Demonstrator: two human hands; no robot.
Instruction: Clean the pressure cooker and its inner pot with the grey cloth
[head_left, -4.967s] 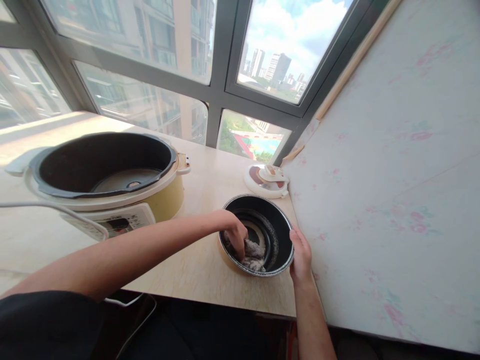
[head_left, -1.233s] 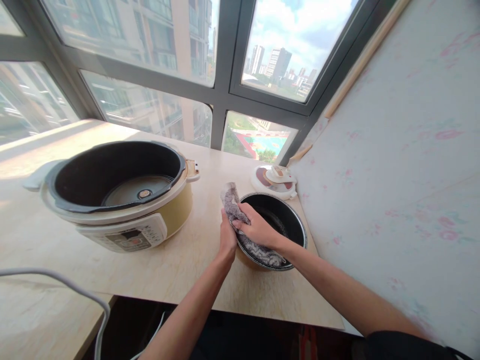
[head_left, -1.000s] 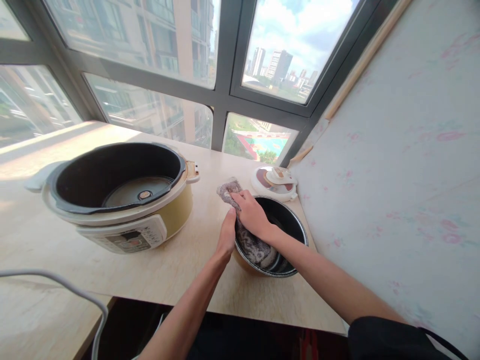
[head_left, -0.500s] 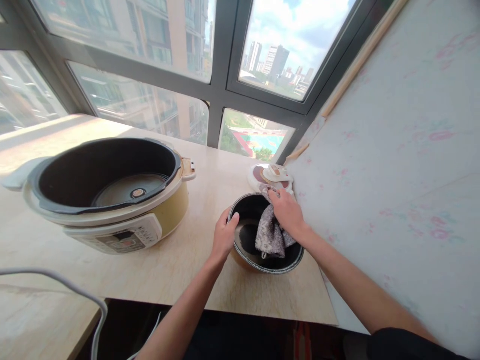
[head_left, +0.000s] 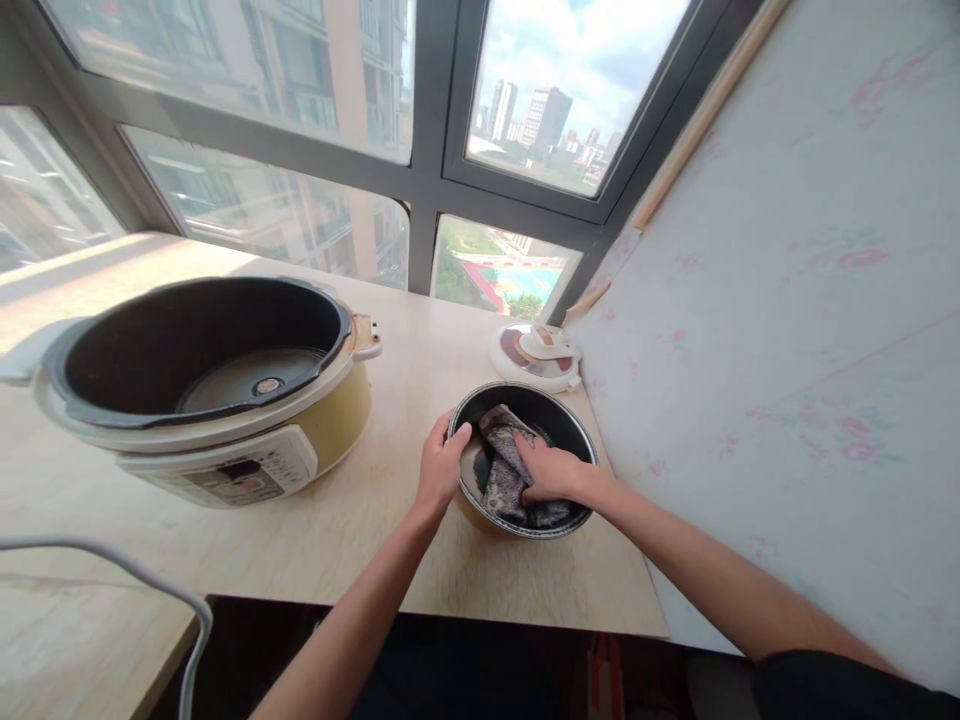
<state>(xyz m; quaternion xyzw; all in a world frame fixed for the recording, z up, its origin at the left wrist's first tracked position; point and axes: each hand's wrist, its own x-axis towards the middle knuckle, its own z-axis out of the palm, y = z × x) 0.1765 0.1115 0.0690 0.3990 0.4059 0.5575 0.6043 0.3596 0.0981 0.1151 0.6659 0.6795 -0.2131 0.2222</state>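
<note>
A round inner pot (head_left: 559, 415), dark inside with a pale rim, stands near the counter's front edge. My left hand (head_left: 441, 462) grips its left rim, with the thumb over the edge and the fingers outside. Inside the pot, my right hand (head_left: 547, 468) presses a grey patterned cloth (head_left: 506, 485) against the bottom, its fingers on the cloth and partly hidden in the folds. Behind the pot lies a round white and brown lid (head_left: 534, 355) with a handle.
At left stands a large pressure cooker base (head_left: 341, 420), its lid off and its dark interior showing. A grey cable (head_left: 142, 575) curves across the lower left. Windows (head_left: 270, 205) line the back; a flowered wall (head_left: 765, 330) rises at right beside the counter (head_left: 420, 590).
My right hand has come down from the pot's far rim into the pot, taking the cloth with it. My left hand keeps its hold on the rim.
</note>
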